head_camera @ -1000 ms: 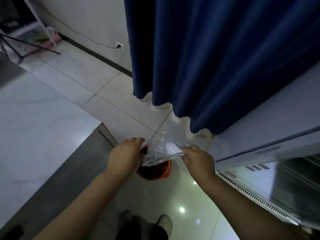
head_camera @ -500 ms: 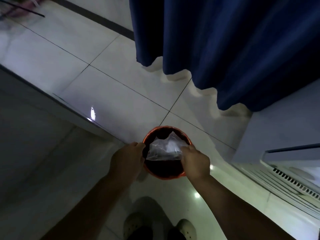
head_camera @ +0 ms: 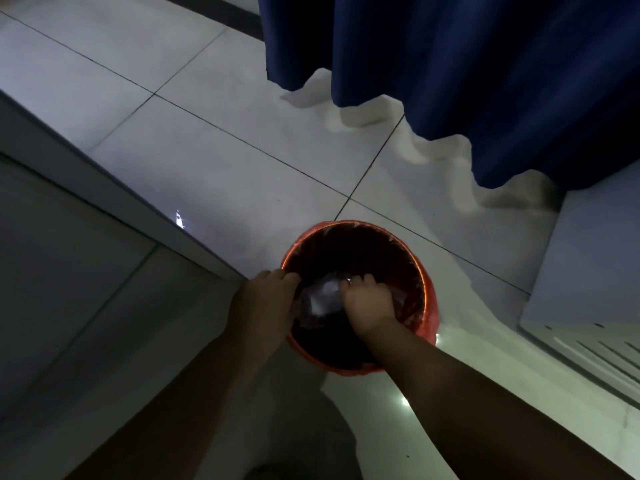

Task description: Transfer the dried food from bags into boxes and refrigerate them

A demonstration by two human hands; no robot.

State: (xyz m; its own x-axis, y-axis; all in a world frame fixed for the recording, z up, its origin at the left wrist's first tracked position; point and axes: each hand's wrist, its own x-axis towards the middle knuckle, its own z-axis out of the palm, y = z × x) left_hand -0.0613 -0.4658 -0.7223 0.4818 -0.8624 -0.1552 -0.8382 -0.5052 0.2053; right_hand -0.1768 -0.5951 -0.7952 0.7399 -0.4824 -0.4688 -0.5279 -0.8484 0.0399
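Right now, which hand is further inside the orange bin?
The right hand: it is inside the orange bin, gripping the clear bag; the left hand is at the rim.

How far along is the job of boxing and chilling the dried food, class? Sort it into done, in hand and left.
Done, apparently: the clear bag looks crumpled and empty, so its food seems transferred. In hand: the left hand and right hand hold it inside the orange bin. Left: no boxes are in view, so whether they are refrigerated cannot be told.
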